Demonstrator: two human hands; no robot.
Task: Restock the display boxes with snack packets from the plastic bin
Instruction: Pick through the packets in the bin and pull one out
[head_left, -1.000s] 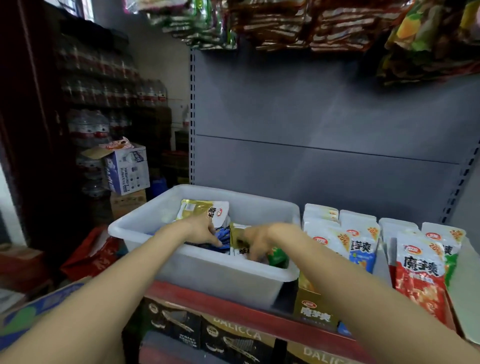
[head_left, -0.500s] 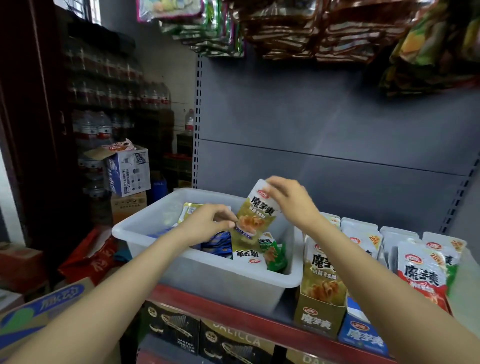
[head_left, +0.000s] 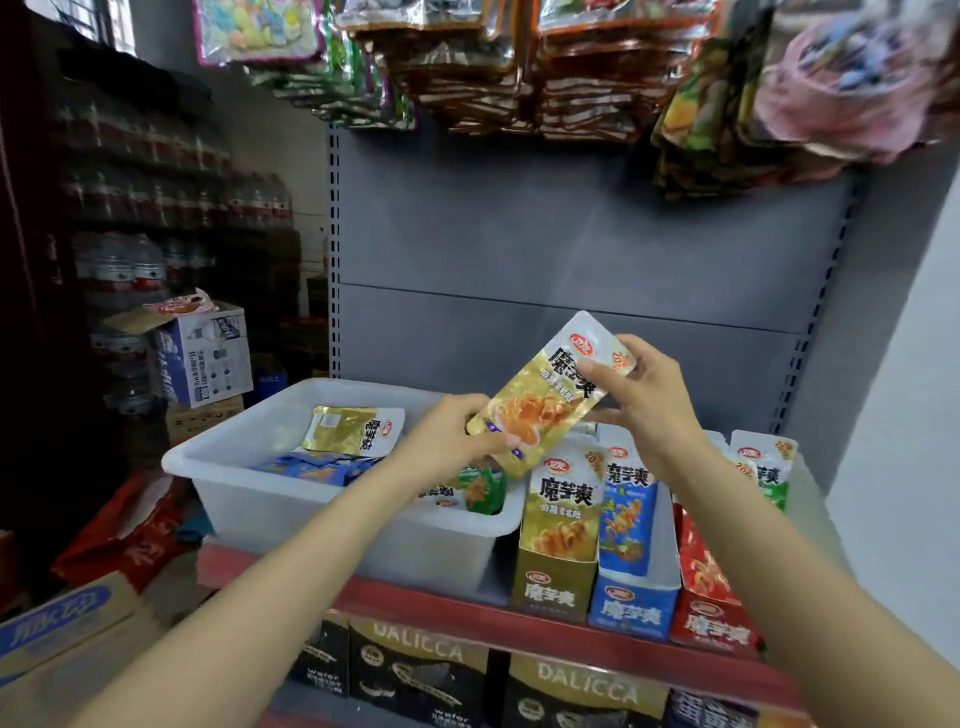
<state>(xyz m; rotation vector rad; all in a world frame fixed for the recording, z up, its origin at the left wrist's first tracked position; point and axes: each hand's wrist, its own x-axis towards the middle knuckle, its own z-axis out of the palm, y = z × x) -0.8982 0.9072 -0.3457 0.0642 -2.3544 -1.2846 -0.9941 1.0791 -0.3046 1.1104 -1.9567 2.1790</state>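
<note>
We are gripping a gold packet (head_left: 545, 400) with both hands: left hand (head_left: 447, 441) pinching its lower end, right hand (head_left: 641, 395) its top, tilted above the gold display box (head_left: 553, 582), nearer our right.

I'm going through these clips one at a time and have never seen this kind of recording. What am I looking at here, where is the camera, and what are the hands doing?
There is no machine: a person wears a wide-angle camera on the head, looking forward and down, so you see their own two bare arms. This is the only view. The left hand and the right hand both hold one gold snack packet in the air, tilted, the left at its lower end, the right at its upper end. Below on a red-edged shelf sits a white plastic bin with more packets inside. To its right stand display boxes: gold, blue and red, with packets standing in them. More snack bags hang above.
</note>
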